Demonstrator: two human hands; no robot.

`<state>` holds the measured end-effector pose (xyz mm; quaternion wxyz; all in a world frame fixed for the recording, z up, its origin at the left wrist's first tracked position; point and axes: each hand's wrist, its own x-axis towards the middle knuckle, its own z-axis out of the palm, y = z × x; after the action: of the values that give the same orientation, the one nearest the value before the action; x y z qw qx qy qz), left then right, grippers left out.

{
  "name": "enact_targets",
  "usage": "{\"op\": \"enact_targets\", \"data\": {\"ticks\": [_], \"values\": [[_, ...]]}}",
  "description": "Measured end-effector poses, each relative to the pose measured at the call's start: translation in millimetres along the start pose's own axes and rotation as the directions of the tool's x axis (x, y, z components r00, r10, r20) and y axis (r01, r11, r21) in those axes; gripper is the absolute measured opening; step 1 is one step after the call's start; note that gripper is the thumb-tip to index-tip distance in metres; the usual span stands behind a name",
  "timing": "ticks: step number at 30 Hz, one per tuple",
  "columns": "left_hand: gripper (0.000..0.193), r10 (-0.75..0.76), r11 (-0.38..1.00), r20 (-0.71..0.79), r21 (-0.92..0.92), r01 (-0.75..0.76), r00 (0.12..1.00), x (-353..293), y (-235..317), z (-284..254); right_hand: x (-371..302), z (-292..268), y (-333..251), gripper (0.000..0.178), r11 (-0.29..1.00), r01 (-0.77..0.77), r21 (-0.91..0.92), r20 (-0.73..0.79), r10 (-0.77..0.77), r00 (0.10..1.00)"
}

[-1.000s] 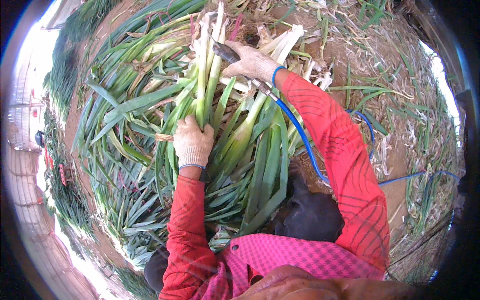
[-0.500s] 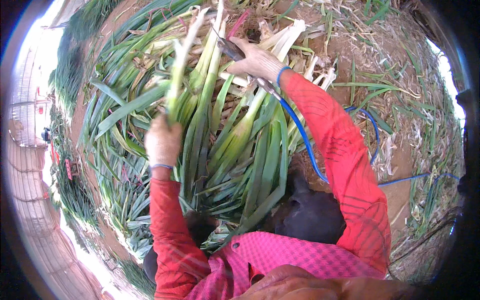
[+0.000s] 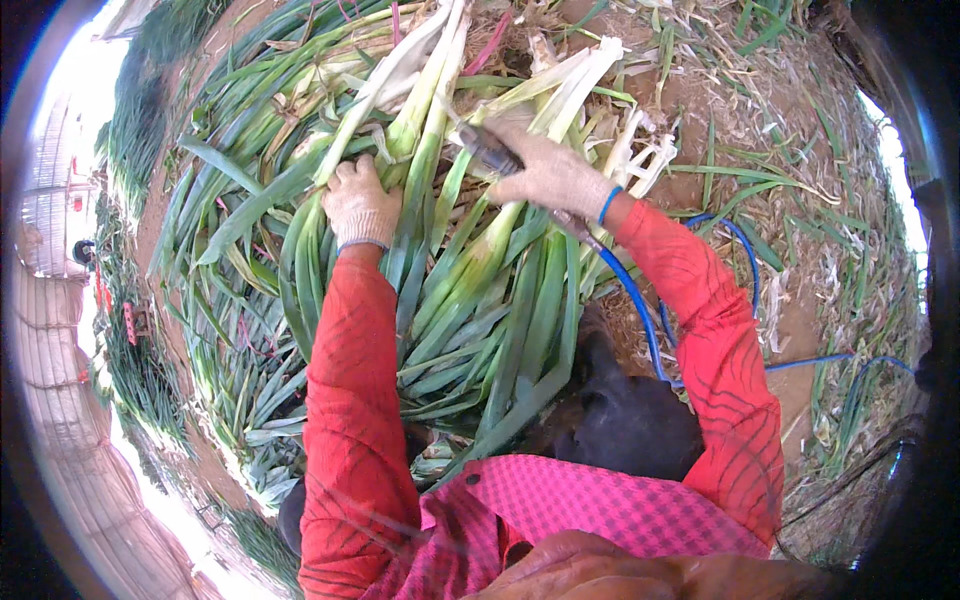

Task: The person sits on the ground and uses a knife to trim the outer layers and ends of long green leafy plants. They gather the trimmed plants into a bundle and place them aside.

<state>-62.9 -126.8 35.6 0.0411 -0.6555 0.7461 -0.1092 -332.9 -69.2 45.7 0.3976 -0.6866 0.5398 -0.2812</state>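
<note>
Trimmed leaves and straw litter the bare earth floor (image 3: 795,395), with more green bundles (image 3: 165,85) banked at the far left beside a pale, ribbed wall (image 3: 55,400); in the middle we see a heap of green onions (image 3: 480,262), their white ends away from the wearer and their leaves fanned toward the knees. We find the left hand (image 3: 362,205), in a cream knit glove, on the upper leaves of this heap; its fingers are bent and close together, touching the greenery, but we cannot tell whether they close round a stalk. One pale onion stalk (image 3: 378,95) slants up and to the right from just beside those fingers; other white stems stand near it. We see the right hand (image 3: 558,175), gloved alike, wrapped firmly round the handle of a dark air gun (image 3: 490,150) — thumb on the near side, nozzle aimed up and left toward the stems; the nozzle's tip is blurred, so we cannot say whether it touches them. A blue hose (image 3: 638,305) runs from the gun beneath the red right sleeve (image 3: 690,285).
</note>
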Motion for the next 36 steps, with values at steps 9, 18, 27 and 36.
{"op": "enact_targets", "data": {"ticks": [9,18,27,36], "values": [[0.052,0.083,0.804,0.229,-0.591,0.070,0.970,25,-27,-35,-27,17,-19,0.100,0.987,-0.065,0.145,0.194,0.036,0.980],[0.062,0.126,0.623,0.471,-0.723,0.300,0.873,19,-32,-18,14,11,6,0.090,0.999,-0.012,0.042,-0.030,0.013,0.999],[0.061,0.167,0.637,0.405,-0.740,0.215,0.899,6,-31,-20,85,-38,14,0.089,0.991,-0.135,-0.007,-0.188,0.131,0.973],[0.059,0.186,0.446,0.527,-0.797,0.407,0.829,-2,-34,-38,108,-34,22,0.098,0.993,-0.069,-0.100,-0.154,0.053,0.987]]}}
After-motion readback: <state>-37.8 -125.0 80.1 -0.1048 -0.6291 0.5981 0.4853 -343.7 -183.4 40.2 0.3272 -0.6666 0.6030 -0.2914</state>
